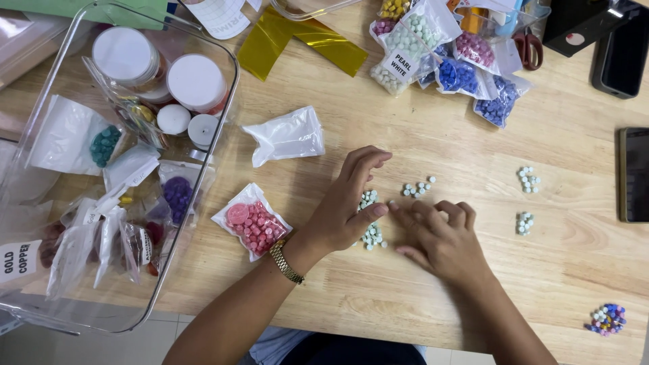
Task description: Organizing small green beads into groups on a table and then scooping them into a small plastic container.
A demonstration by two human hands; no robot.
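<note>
Low centre of frame: left hand (348,206) curled, fingers loosely spread over a heap of pale green beads (370,233) on the wooden table (419,297). Right hand (439,236) flat, fingers together, touching left thumb, holding nothing. Further up: small bead cluster (418,188). Left: pink bead bag (251,221). Upper left: clear bin (223,88).

Red scissors (529,47); gold foil (301,40); phone (635,174)
</note>
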